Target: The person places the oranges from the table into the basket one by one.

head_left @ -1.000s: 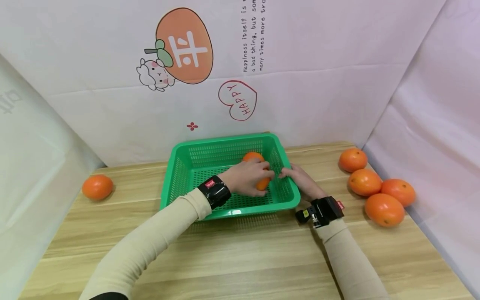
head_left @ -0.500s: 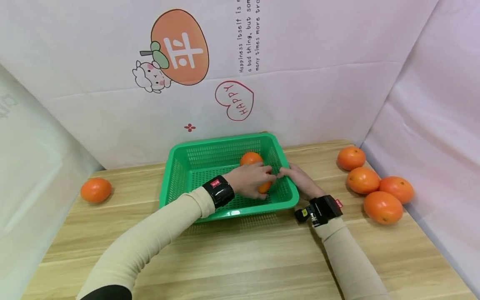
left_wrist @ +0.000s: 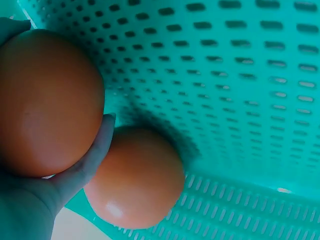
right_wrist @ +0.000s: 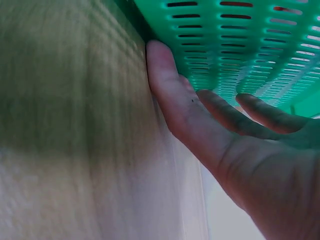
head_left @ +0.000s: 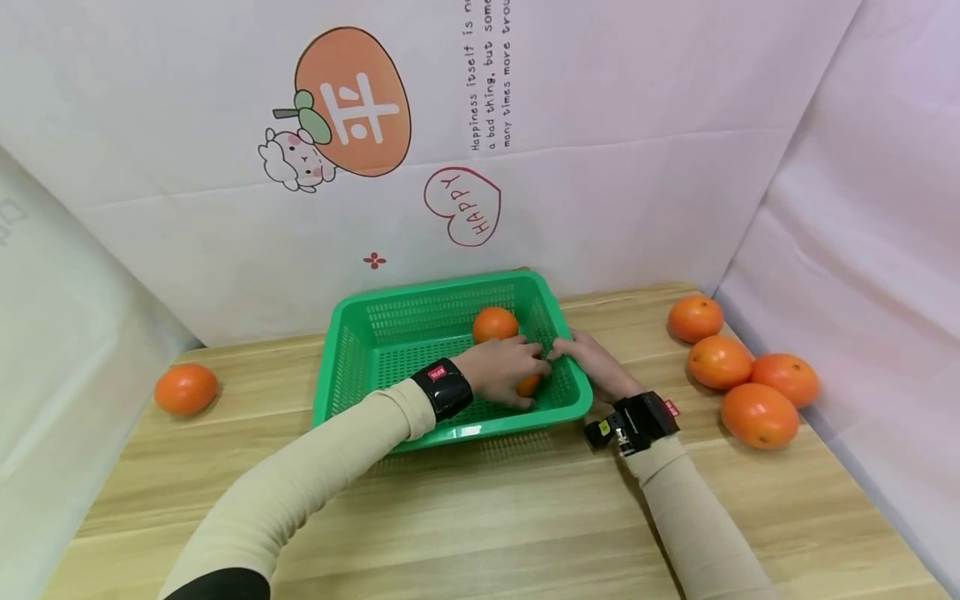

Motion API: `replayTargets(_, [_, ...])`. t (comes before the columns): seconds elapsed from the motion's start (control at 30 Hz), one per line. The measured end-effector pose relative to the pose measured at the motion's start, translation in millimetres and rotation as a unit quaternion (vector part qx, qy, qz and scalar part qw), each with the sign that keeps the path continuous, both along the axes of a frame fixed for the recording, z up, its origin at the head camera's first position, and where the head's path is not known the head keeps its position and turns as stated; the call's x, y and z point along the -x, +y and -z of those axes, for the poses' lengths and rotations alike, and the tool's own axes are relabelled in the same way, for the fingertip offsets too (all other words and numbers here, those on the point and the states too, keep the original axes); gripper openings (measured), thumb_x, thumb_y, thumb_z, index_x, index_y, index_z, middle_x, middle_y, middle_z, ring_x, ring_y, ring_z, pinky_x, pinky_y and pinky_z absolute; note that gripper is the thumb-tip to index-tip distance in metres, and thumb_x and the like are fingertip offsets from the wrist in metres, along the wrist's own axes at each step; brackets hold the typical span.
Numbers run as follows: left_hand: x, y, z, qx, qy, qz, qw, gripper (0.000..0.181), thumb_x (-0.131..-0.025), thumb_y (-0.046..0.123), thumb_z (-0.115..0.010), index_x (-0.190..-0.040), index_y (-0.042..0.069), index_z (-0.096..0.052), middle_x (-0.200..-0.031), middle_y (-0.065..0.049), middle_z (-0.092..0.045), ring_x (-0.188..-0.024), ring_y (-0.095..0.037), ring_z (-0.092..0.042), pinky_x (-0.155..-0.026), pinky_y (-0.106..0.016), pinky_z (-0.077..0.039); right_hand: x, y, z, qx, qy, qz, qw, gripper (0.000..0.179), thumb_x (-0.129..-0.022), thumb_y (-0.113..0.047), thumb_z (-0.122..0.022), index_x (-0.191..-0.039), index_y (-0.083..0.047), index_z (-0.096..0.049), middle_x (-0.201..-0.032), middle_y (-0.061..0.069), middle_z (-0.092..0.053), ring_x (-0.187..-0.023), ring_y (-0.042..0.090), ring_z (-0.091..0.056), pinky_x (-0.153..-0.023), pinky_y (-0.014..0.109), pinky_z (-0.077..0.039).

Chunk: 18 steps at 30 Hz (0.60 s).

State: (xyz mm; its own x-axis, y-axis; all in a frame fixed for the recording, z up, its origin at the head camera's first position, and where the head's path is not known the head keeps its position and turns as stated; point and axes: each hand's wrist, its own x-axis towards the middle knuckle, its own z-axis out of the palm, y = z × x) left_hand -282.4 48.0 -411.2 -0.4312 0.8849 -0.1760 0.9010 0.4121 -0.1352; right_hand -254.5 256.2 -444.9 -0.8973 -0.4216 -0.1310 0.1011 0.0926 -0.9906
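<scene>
A green plastic basket with perforated walls stands on the table near the back wall. My left hand reaches inside, gripping an orange at the right end. The left wrist view shows that orange large, with a finger curved along its side. Another orange sits just behind, in the basket's back right corner. My right hand holds the basket's right end from outside. From the right wrist, fingers lie against the slotted outer wall, one fingertip down by the tabletop.
Several oranges lie in a cluster on the table's right side, the nearest orange in front. A single orange is at the far left. White printed cloth rises behind the wooden table and along both sides.
My left hand has shifted slightly right and toward me with its orange, leaving more of the rear orange visible. My right hand stays at the basket's end. The head view has shifted slightly.
</scene>
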Motion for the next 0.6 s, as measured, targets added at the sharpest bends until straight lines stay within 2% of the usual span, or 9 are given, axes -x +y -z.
replayTargets(0.2, [-0.4, 0.2, 1.0, 0.006, 0.003, 0.0, 1.0, 0.055, -0.095, 0.05, -0.072, -0.143, 0.024, -0.064, -0.143, -0.005, -0.062, -0.123, -0.025, -0.061, -0.099, -0.038, -0.058, 0.9, 0.1, -1.0, -0.001, -0.004, -0.003, 1.0, 0.074, -0.098, -0.015, -0.044, -0.166, 0.0, -0.02, -0.16, 0.034, -0.037, -0.127, 0.036, -0.061, -0.097, 0.051, -0.061])
replayTargets(0.6, [-1.9, -1.2, 2.1, 0.012, 0.026, 0.008, 0.9996, 0.059, -0.095, 0.054, -0.07, -0.145, 0.025, -0.062, -0.144, -0.005, -0.062, -0.122, -0.024, -0.062, -0.098, -0.036, -0.059, 1.2, -0.3, 0.2, 0.001, -0.006, -0.005, 1.0, 0.073, -0.099, -0.015, -0.043, -0.167, -0.002, -0.019, -0.16, 0.034, -0.036, -0.126, 0.035, -0.062, -0.097, 0.049, -0.061])
